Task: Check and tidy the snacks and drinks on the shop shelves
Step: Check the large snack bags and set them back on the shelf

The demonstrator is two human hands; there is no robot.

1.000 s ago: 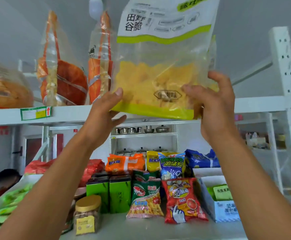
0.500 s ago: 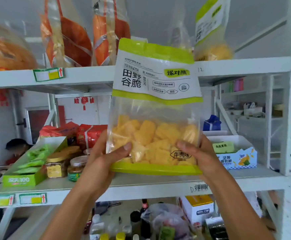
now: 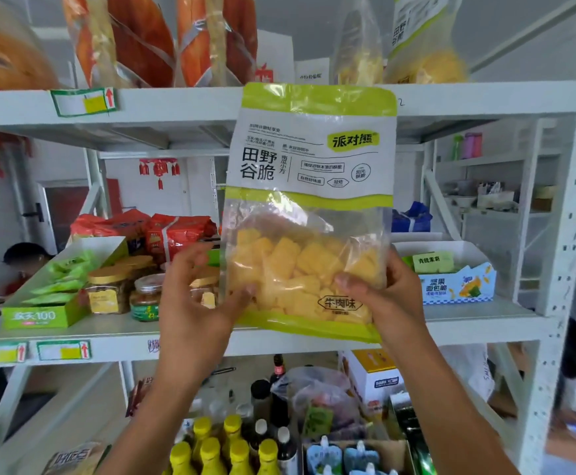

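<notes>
Right at the shelving, a person is holding a snack bag [image 3: 310, 186] upright in both hands, out in front of the middle shelf [image 3: 468, 318]. Left hand [image 3: 197, 303] is gripping the bag's lower left edge, thumb pressing on the clear front, fingers curling round behind. Right hand [image 3: 393, 296] is clamping the lower right corner the same way, thumb lying on the front just above the printed flavour label. Bag: green bands top and bottom, white printed panel, yellow square pieces showing through the clear lower half. Its top edge is overlapping the front lip of the top shelf [image 3: 177, 101].

Below the arms, yellow-capped bottles [image 3: 211, 450] are standing on the lowest level.

Behind the bag, on the middle shelf, jars [image 3: 108, 293] with gold lids are sitting just beside a green box [image 3: 40, 313]. Red packets [image 3: 177, 231] are lying behind them, and a white and blue box [image 3: 458, 286] is standing off to the right.

Up top, orange bags [image 3: 135, 39] are leaning at the left and a second green-and-yellow bag [image 3: 423, 39] is standing at the right. A price tag [image 3: 84, 102] is sticking to that shelf's lip.
</notes>
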